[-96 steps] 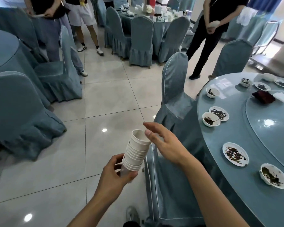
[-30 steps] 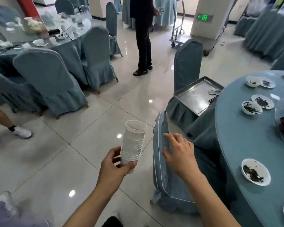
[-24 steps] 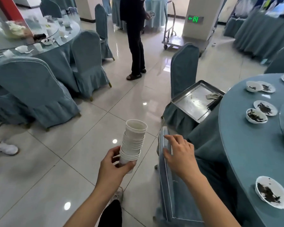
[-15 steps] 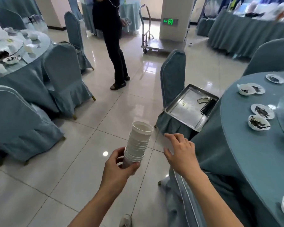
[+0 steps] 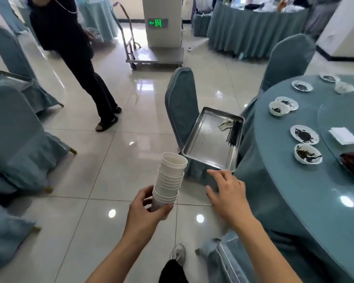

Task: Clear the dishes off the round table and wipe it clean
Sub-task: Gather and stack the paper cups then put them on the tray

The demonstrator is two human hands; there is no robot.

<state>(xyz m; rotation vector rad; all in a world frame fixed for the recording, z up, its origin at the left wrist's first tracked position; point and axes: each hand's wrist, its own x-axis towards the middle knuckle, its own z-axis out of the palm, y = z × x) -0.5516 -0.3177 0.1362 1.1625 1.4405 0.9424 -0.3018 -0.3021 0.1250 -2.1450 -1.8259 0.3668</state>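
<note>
Because the stack of nested white cups (image 5: 170, 180) looks light, tall and tippy, gripping its bottom cups suits it; the left hand (image 5: 146, 213) curls around them above the floor, while the right hand (image 5: 227, 195) hovers open-fingered beside.

Bare forearms, no sleeves visible; black trouser leg (image 5: 173, 271); grey-white sneaker (image 5: 178, 254).

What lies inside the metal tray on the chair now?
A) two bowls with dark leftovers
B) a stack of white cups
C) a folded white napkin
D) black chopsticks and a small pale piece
D: the metal tray holds black chopsticks beside a small pale piece; nothing else shows in it.
</note>
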